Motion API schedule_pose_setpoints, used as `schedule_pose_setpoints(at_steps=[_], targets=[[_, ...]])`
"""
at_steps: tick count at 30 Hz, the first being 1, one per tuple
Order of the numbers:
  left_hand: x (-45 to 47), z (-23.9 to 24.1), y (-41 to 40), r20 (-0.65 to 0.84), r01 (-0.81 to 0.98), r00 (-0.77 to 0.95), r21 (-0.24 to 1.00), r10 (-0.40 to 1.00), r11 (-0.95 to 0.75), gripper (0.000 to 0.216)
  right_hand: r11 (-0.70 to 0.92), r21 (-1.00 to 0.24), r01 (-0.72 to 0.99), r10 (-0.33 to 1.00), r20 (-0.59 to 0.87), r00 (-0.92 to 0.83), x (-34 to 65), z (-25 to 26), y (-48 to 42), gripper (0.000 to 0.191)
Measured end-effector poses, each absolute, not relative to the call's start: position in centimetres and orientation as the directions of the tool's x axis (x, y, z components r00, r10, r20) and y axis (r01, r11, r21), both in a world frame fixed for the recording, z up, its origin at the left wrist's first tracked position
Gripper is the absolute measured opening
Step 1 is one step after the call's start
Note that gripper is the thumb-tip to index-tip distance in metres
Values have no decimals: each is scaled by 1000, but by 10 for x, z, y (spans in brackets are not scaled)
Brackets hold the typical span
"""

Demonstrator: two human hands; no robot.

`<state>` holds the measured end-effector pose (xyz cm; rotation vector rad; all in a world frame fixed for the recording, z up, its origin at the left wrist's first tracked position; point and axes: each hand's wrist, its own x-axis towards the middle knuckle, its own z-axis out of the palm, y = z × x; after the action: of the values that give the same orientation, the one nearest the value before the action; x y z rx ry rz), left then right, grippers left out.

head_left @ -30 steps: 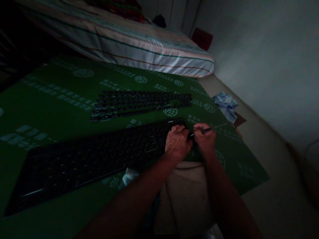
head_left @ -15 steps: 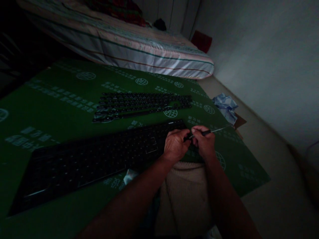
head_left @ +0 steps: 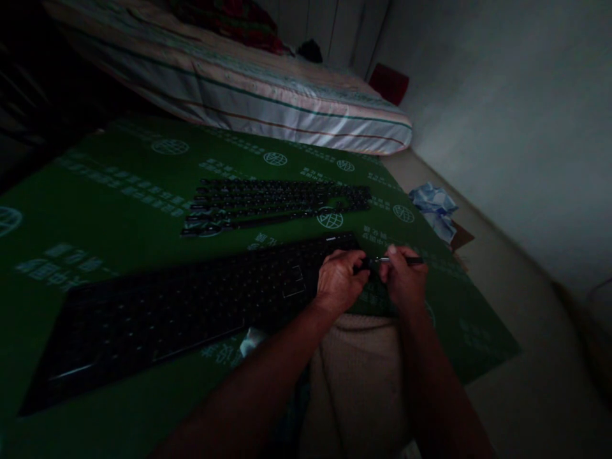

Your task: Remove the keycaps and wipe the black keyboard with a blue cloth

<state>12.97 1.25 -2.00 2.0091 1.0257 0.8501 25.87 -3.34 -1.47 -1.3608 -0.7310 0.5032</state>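
Note:
A long black keyboard (head_left: 157, 312) lies at a slant on a green printed sheet, with small pale dots where keys would sit. Behind it, black keycaps (head_left: 268, 194) are laid out in rows. Over the keyboard's right end is my left hand (head_left: 340, 277), its fingers pinched round a small dark piece too dim to name. My right hand (head_left: 404, 277) is closed on a slim screwdriver-like tool (head_left: 415, 260) with a black handle and a metal shaft. That shaft points left, toward the left hand's fingertips.
Under everything spreads the green sheet (head_left: 119, 255). A bed (head_left: 287, 118) with striped covers stands beyond it. Crumpled blue-white plastic (head_left: 433, 201) lies on the floor at right, near a pale wall (head_left: 516, 127). A small whitish scrap (head_left: 252, 341) sits by the keyboard's front edge.
My right hand has moved slightly right, away from the left hand. The tool's thin metal line stuck out to the right before; now metal shows on its left. My left hand stays pinched.

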Motion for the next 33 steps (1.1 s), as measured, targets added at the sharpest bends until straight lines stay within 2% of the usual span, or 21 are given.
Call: schedule_pose_setpoints(at_steps=[6, 12, 15, 19, 23, 27, 30, 33], targets=[[129, -21, 12, 233, 352, 447, 842, 864, -409, 28, 61, -961, 269, 558, 256, 789, 267, -15, -31, 29], [128, -24, 11, 259, 311, 417, 860, 871, -404, 30, -58, -911, 408, 595, 296, 747, 288, -28, -35, 22], [127, -25, 12, 263, 286, 410, 872, 873, -397, 32, -142, -758, 636, 684, 390, 617, 300, -34, -41, 19], [125, -27, 13, 272, 243, 410, 888, 871, -391, 33, -283, -398, 873, 778, 437, 451, 314, -28, -47, 22], [125, -30, 15, 284, 178, 395, 910, 874, -376, 33, -395, -102, 913, 863, 299, 406, 328, -16, -45, 28], [126, -34, 18, 268, 134, 350, 934, 898, -331, 32, -513, 113, 851, 858, 48, 511, 338, -6, -41, 32], [127, -37, 21, 253, 83, 313, 953, 915, -291, 32, -564, 199, 801, 802, -100, 589, 340, 1, -37, 38], [129, -39, 22, 239, 25, 288, 966, 927, -257, 32, -595, 197, 779, 765, -160, 624, 338, 8, -34, 41]])
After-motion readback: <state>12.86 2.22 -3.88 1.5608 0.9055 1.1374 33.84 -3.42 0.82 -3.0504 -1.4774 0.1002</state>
